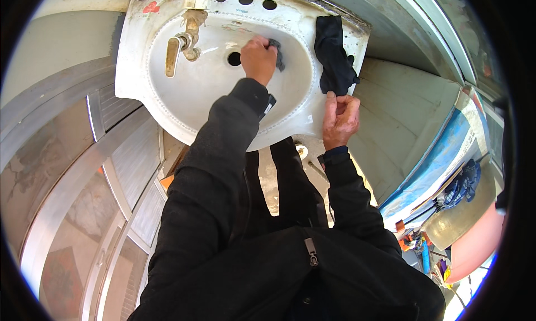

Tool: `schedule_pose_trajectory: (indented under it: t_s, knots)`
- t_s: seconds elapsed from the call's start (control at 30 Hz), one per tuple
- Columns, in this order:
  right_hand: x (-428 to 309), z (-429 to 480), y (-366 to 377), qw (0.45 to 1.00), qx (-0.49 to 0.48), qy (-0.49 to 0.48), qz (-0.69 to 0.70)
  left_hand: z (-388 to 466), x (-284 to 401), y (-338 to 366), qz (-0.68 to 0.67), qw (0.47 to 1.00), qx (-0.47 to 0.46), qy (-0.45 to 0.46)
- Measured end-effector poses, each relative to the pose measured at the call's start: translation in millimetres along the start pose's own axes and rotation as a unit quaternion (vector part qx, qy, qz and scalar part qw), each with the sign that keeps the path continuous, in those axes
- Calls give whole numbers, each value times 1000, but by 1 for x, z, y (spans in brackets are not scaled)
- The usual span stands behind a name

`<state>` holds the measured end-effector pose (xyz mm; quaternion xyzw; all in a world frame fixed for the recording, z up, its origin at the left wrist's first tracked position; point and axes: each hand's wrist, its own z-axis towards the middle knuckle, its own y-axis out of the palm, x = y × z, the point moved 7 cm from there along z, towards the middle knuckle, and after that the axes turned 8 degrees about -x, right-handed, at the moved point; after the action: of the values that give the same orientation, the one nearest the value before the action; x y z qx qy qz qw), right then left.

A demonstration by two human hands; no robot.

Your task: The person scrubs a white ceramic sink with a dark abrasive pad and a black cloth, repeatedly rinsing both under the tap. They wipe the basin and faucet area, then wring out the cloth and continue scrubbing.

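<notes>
My left hand (pixel 258 60) is inside the white ceramic washbasin (pixel 201 99), just right of its drain hole (pixel 234 59). A crumpled dark grey cloth (pixel 276 55) is gripped in its fingers and lies against the bowl's inner wall. A black fabric piece (pixel 334 55), perhaps a sock, is spread along the basin's right rim. At its near end my right hand (pixel 341 119) pinches the edge between thumb and fingers. Part of the grey cloth is hidden by my left hand.
A stained tap with a lever handle (pixel 172 57) hangs over the bowl's left side. Three round holes (pixel 245 0) pierce the back ledge. Metal-framed panels (pixel 134 183) stand at left. A blue and white sheet (pixel 435 153) and a metal basin (pixel 460 218) are at right.
</notes>
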<state>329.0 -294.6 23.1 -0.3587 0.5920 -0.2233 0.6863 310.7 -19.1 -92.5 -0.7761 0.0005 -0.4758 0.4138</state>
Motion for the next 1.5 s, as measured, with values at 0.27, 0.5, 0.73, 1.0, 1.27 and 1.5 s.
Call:
schedule_pose_trajectory:
  t_s: [0.27,0.5,0.73,1.0,1.27,1.5]
  knots:
    - [-6,2,-1,1000,4,3,-17,-66,25,4,6,975,-157,159]
    - [-5,1,-2,1000,1,3,-20,23,-66,-11,139,990,19,-6]
    - [-6,2,-2,1000,8,4,-8,-40,-9,15,63,987,-82,122]
    - [-5,3,-2,1000,8,17,-6,32,-91,-37,215,975,-16,44]
    - [-9,4,-3,999,22,-23,-12,-55,-12,16,38,979,-131,152]
    - [-3,2,-1,1000,6,19,-15,-18,-20,14,-337,910,-87,-226]
